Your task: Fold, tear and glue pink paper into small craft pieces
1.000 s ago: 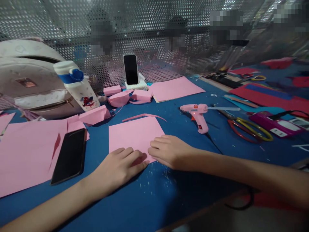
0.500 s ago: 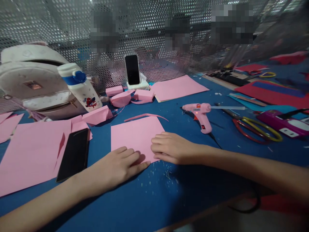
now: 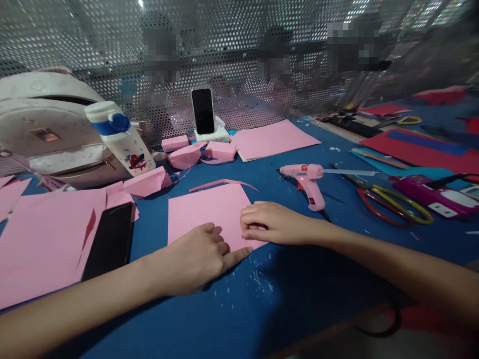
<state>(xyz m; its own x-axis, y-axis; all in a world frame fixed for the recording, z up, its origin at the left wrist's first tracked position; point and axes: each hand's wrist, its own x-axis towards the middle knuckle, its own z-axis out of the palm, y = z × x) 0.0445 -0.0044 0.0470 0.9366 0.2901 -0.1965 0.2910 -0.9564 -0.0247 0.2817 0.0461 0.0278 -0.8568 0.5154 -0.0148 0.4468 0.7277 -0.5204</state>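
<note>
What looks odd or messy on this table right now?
Pale flecks look untidy on the blue tabletop beside the left hand; scraps or scratches, I can't tell. The white bottle looks tilted toward the backpack, not upright, though the wide lens may exaggerate that.

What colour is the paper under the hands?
The paper is plain pink, clearest in the head view.

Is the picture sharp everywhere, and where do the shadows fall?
Head view: the pink sheet and glue gun look fairly clear; head view, right edge: the far red piece is blurred; head view, lower middle: a broad shadow darkens the blue table on the near side of the right hand.
</note>
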